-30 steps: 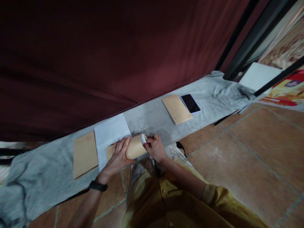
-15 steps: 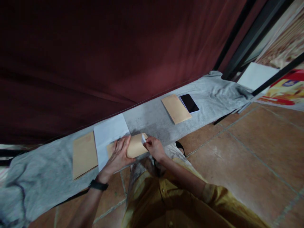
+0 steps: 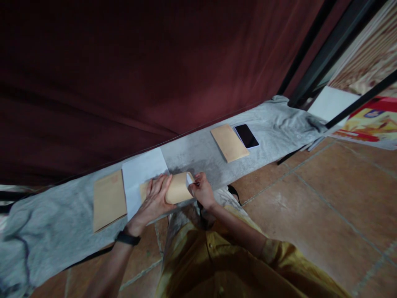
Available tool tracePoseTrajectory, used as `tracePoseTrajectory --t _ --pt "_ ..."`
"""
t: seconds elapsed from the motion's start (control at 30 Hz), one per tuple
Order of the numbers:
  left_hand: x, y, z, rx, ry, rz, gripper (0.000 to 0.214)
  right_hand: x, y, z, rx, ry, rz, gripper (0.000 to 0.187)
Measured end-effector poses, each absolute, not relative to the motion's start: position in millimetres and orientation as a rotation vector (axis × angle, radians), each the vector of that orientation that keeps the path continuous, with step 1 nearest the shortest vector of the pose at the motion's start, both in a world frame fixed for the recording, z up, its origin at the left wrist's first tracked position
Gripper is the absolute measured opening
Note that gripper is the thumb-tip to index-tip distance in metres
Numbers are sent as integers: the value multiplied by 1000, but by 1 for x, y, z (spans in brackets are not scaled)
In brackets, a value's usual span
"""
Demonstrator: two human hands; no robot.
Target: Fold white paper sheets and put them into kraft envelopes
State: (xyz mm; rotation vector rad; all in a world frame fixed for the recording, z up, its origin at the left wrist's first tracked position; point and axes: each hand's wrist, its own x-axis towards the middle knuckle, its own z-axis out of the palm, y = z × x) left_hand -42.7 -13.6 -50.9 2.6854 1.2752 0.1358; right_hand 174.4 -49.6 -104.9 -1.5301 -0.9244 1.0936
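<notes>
A brown envelope lies on the grey cloth in front of me, bulging at its right end. My left hand rests flat on its left part with fingers spread. My right hand is pinched on a folded white paper that sticks out of the envelope's right mouth. A white sheet lies under and behind the envelope.
Another brown envelope lies to the left on the cloth. Farther right are a third brown envelope and a dark phone. A dark red curtain hangs behind. Tiled floor spreads to the right.
My hands have barely moved; the right hand has shifted slightly with the white paper at the envelope's mouth. The view has drifted a little.
</notes>
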Motion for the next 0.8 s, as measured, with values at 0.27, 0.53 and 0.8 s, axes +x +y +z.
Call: tracePoseTrajectory --t 0.27,0.53,0.8 --pt "-14 -22 -38 2304 1559 785 94 193 -27 -94 -1228 -351 1337 18" --pt "74 -56 -70 660 1241 1025 55 189 -42 -96 -1106 -260 1300 27" --pt "94 -40 -69 615 1259 1015 35 185 -50 -104 -1051 -231 1307 26"
